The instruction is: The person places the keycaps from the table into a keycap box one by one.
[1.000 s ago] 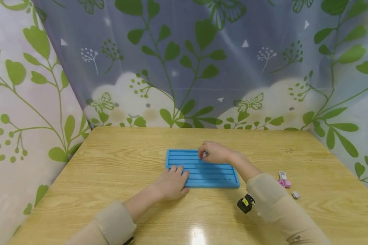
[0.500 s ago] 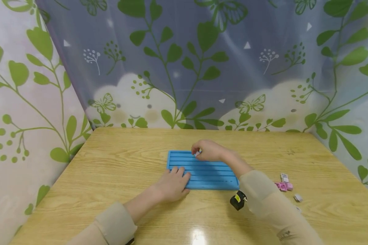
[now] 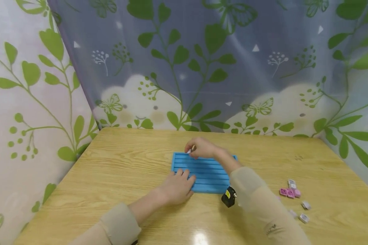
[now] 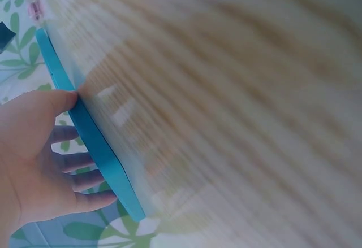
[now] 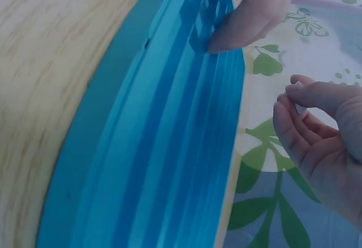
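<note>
A blue ridged tray (image 3: pixel 210 173) lies on the wooden table, its long grooves running left to right. My left hand (image 3: pixel 177 190) holds its near left part; in the left wrist view the thumb presses the outer wall (image 4: pixel 93 132) while the spread fingers reach over to the inside. Above the tray's far left edge, my right hand (image 3: pixel 202 148) pinches a small white keycap (image 5: pixel 300 106) between thumb and fingertips. Most of that keycap is hidden by the fingers. The grooves that show hold no keycaps.
To the right of the tray lie several loose keycaps: pink ones (image 3: pixel 290 193), a white one (image 3: pixel 291 183) touching them, and more white ones (image 3: pixel 304 218) nearer me. A black wrist camera (image 3: pixel 228 196) hangs under my right sleeve. Leaf-patterned cloth (image 3: pixel 184 68) stands behind the table.
My right hand has moved left along the tray's far side with the white keycap. The left hand keeps its place on the tray. More loose keycaps show beside the right sleeve.
</note>
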Demonstrator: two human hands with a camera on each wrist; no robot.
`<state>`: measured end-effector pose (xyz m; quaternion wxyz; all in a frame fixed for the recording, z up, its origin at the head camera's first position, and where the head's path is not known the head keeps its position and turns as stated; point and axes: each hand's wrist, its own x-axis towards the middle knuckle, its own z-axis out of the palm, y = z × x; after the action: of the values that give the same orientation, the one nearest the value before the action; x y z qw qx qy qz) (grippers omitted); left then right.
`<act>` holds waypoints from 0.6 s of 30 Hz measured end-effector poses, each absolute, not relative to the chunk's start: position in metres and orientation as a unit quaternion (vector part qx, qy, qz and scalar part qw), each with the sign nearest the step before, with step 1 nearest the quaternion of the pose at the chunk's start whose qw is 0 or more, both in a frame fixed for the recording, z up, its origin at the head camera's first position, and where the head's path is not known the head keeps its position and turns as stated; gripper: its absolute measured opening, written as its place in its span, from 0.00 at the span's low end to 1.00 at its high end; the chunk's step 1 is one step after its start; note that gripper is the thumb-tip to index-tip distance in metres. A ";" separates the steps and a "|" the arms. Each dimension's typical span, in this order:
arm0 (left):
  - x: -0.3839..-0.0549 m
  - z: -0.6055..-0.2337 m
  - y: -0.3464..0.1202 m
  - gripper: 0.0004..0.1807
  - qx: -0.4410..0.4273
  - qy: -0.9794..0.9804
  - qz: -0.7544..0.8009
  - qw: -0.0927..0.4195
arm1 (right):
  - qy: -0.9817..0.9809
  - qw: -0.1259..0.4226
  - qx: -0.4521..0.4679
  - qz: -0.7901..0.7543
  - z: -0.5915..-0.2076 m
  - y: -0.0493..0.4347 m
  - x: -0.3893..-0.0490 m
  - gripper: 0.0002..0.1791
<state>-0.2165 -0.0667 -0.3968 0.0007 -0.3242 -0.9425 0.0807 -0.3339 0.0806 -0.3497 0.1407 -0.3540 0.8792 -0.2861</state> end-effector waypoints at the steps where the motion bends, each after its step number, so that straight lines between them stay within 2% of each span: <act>1: -0.217 -0.396 -0.066 0.27 -0.325 -0.942 0.081 0.001 | 0.880 0.135 -0.355 -0.286 -0.351 0.080 -0.335 0.13; 5: -0.217 -0.394 -0.064 0.26 -0.330 -0.941 0.075 0.012 | 0.891 0.101 -0.353 -0.269 -0.358 0.078 -0.340 0.15; 11: -0.217 -0.393 -0.064 0.26 -0.332 -0.940 0.078 0.018 | 0.898 0.045 -0.373 -0.229 -0.369 0.071 -0.341 0.11; 18: -0.216 -0.398 -0.066 0.26 -0.324 -0.942 0.081 0.010 | 0.902 0.050 -0.377 -0.203 -0.379 0.060 -0.341 0.11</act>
<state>-0.2155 -0.0663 -0.3976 0.0100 -0.3242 -0.9425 0.0811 -0.3407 0.0600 -0.3788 0.0499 -0.3772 0.9022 -0.2032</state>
